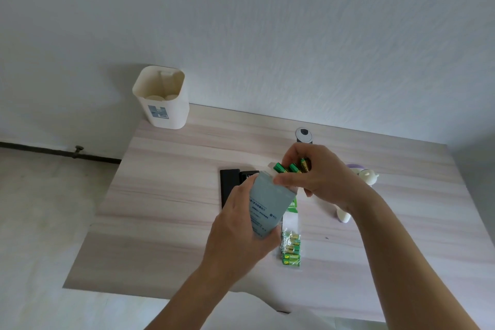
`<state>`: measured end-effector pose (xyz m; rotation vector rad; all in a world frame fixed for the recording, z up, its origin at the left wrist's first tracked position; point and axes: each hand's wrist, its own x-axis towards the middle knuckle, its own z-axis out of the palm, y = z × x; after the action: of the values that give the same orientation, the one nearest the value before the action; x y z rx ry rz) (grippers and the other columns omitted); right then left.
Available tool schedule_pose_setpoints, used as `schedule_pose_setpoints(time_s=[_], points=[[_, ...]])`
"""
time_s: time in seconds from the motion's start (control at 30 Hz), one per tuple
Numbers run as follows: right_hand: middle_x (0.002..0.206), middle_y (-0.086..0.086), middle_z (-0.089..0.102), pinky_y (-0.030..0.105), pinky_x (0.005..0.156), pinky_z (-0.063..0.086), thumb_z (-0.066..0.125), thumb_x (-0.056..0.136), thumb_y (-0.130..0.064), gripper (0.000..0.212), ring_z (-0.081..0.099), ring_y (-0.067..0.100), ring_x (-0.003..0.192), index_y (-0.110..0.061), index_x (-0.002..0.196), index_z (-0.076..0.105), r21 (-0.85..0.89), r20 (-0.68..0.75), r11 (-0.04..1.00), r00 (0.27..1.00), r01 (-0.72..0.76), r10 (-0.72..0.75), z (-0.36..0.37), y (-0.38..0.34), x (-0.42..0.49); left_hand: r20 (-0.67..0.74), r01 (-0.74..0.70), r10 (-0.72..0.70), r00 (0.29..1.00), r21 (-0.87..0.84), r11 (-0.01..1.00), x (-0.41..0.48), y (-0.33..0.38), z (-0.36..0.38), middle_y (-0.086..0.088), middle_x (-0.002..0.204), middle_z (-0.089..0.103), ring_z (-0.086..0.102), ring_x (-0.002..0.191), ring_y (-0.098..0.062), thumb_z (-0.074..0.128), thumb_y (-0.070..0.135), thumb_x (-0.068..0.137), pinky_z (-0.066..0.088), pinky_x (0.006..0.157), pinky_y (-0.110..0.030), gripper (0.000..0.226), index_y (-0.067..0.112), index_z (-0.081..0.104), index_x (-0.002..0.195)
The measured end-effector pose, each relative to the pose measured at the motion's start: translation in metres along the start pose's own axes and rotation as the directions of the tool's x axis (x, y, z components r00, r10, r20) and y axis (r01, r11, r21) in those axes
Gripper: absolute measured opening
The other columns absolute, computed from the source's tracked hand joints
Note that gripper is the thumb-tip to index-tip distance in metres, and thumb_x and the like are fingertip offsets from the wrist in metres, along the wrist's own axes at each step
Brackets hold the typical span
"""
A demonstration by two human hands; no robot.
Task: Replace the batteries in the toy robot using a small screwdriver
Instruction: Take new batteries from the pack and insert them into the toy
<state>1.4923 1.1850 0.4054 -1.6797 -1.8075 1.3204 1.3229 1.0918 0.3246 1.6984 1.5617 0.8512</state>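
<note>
We record the left grip [238, 236] wrapped round a grey-blue box [263, 206], held above the counter [160, 195]. A wrapped battery pack [291, 249] lies just right of that grip. The right grip [321, 177] pinches three green batteries [294, 168] at the box's open top. The toy robot [369, 175] lies partly hidden behind the right grip.

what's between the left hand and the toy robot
In the head view: the grey box that the left hand holds, then the right hand gripping green batteries, which partly hides the toy robot.
</note>
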Motion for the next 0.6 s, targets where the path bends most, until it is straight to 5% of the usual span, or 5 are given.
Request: schedule_pose_setpoints(time_s=[0.6], points=[[0.071,-0.018,0.067,0.009,0.055,0.044,0.085,0.075,-0.032,0.020,0.059,-0.006,0.066,-0.019,0.080,0.071,0.020,-0.081,0.997,0.994,0.069,-0.067,0.003,0.000,-0.008,-0.030,-0.046,0.045,0.999,-0.026,0.999,0.007,0.005,0.001,0.032,0.116,0.035,0.042,0.113,0.008,0.067,0.049,0.070,0.041,0.073,-0.004,0.087,0.044,0.021,0.143]])
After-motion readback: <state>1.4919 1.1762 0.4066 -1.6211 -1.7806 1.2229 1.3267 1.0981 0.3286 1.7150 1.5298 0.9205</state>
